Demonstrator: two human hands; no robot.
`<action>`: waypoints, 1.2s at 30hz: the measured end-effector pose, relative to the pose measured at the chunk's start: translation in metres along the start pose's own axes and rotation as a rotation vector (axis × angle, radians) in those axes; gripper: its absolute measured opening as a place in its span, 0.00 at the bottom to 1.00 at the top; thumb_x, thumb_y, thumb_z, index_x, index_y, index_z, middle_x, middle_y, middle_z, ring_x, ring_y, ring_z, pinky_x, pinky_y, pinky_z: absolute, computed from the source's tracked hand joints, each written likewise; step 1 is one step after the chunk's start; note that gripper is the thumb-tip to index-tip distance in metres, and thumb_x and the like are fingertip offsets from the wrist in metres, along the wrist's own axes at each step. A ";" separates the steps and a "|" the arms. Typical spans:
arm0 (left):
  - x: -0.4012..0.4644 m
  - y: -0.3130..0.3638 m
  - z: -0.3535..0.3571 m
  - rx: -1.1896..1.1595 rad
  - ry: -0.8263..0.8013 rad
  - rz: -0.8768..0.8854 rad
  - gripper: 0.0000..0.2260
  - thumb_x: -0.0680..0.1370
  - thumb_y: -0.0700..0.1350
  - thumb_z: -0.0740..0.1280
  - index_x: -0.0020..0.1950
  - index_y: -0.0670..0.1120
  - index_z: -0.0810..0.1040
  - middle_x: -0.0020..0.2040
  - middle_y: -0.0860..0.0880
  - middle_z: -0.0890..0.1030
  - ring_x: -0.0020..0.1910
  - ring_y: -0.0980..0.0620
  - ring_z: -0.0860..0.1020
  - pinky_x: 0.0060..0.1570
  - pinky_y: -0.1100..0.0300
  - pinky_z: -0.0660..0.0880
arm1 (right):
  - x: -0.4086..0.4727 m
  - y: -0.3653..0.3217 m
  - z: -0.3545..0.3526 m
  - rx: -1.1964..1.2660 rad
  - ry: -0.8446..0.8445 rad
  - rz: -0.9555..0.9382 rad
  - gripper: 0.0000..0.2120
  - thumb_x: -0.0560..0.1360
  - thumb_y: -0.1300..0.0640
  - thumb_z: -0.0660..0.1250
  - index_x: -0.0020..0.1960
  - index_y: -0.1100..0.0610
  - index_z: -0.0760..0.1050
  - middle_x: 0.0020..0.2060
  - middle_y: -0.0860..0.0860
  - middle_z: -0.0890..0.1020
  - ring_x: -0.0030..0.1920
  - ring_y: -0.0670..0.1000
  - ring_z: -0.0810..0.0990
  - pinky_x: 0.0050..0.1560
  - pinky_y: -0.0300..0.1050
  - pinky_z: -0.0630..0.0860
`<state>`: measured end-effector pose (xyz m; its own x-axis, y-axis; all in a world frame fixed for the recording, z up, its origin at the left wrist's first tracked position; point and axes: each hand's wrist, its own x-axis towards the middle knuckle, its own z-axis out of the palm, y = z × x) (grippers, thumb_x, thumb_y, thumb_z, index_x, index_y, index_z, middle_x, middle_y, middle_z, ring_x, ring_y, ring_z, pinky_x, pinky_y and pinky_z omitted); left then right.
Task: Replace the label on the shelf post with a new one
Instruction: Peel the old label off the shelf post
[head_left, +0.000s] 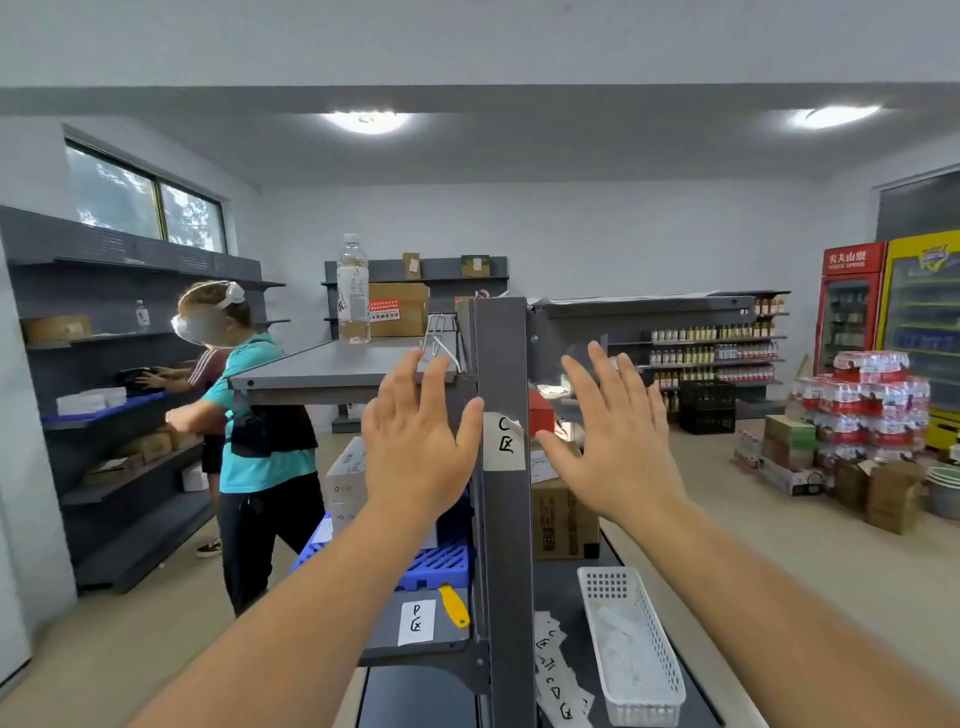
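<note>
Fingers of both hands, left (415, 447) and right (618, 441), spread and empty either side of the post (506, 545), whose "C" label (505, 441) sits untouched between them; judged start, next peel its lifted corner; spare labels (558, 670) below partly cut off.

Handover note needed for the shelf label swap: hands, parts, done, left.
Left hand: open, empty, raised just left of the shelf post.
Right hand: open, empty, raised just right of the post.
Old label: marked C, on the post between the hands, top right corner looks peeled.
Spare label: white slip on the lower shelf left of the post, beside a yellow tool. More written slips lie on the shelf right of the post, next to the white basket.
Done: nothing evident.
Left: peel off the old label, pick a new one, stick it on the post.
</note>
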<state>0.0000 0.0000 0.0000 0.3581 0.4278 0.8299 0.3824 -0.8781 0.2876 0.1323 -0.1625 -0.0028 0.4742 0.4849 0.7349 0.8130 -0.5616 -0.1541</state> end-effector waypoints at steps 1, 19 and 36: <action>0.000 -0.002 0.000 0.024 -0.005 0.010 0.26 0.81 0.62 0.55 0.78 0.54 0.63 0.80 0.47 0.61 0.78 0.45 0.60 0.73 0.40 0.60 | 0.001 0.001 0.002 -0.007 -0.014 -0.006 0.40 0.79 0.33 0.59 0.85 0.43 0.46 0.86 0.47 0.45 0.85 0.55 0.41 0.83 0.63 0.44; 0.006 -0.021 0.015 0.100 -0.044 -0.002 0.29 0.82 0.63 0.55 0.82 0.58 0.56 0.84 0.51 0.52 0.82 0.49 0.49 0.77 0.39 0.48 | 0.014 -0.009 0.019 -0.019 -0.006 -0.033 0.33 0.79 0.35 0.61 0.80 0.50 0.63 0.80 0.52 0.66 0.78 0.57 0.65 0.74 0.59 0.70; 0.000 -0.021 0.026 0.084 -0.048 0.098 0.24 0.80 0.59 0.55 0.71 0.51 0.73 0.72 0.49 0.71 0.71 0.46 0.69 0.68 0.43 0.66 | 0.027 -0.010 0.047 0.030 0.084 -0.200 0.09 0.80 0.48 0.68 0.55 0.52 0.80 0.50 0.48 0.82 0.50 0.51 0.79 0.46 0.46 0.80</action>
<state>0.0143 0.0240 -0.0184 0.4371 0.3523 0.8275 0.4130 -0.8960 0.1632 0.1524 -0.1127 -0.0125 0.2734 0.5265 0.8050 0.8984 -0.4387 -0.0182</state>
